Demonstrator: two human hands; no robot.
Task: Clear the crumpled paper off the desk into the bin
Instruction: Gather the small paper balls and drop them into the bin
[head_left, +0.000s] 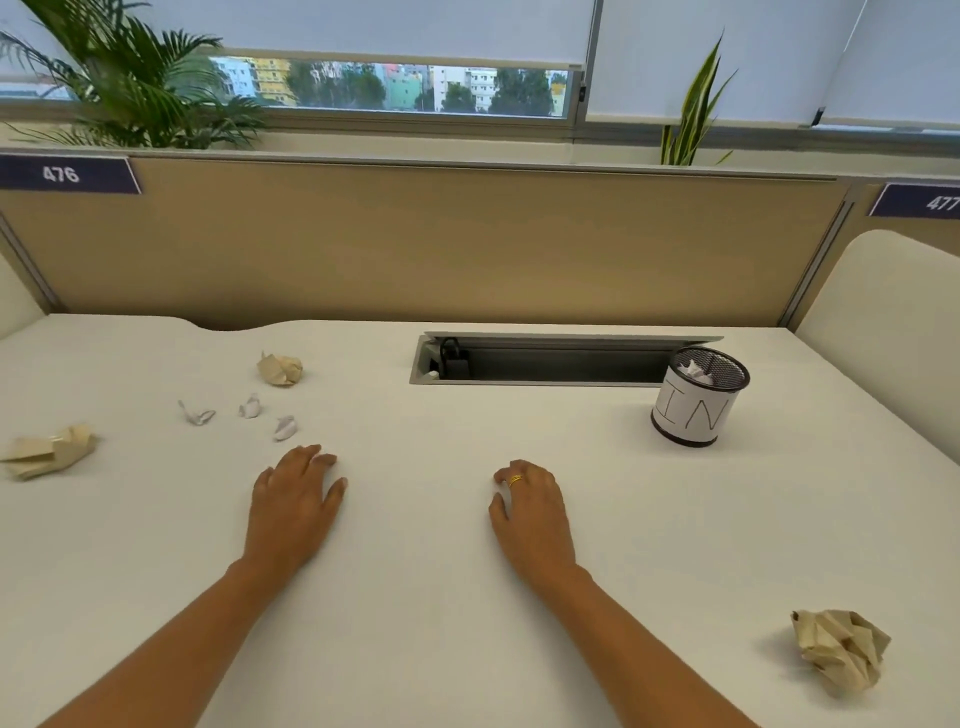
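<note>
Between pickups, my left hand (296, 493) and right hand (530, 499) lie released, empty; next I'd pinch the nearest white scrap (285, 427), left of centre, for the bin (693, 410).

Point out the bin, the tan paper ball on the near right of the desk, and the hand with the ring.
bin (691, 415), head view, on its white paper label.
tan paper ball (839, 649), head view, middle of the crumple.
right hand (535, 506), head view, back of the hand.
</note>
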